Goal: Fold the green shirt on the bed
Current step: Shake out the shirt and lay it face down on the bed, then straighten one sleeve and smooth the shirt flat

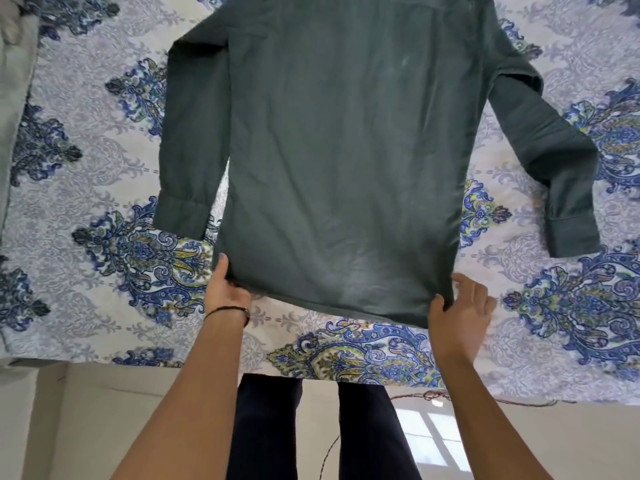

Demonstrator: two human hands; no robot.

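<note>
Green shirt (343, 161) flat on bed (86, 188), sleeves out. Left hand (227, 289) pinches hem corner, right hand (460, 310) pinches opposite corner, fingers spread.

Bare forearms (194, 393), thin black cord bracelet (228, 310) on L wrist, dk navy trousers (266, 427).

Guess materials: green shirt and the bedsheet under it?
Green shirt: likely woven cotton or blend, matte; soft creases, stitched cuffs, faint pale marks. Bedsheet: thin printed fabric, probably cotton, matte; blue-green paisley print, lies flat. Exact fibre unclear.
</note>
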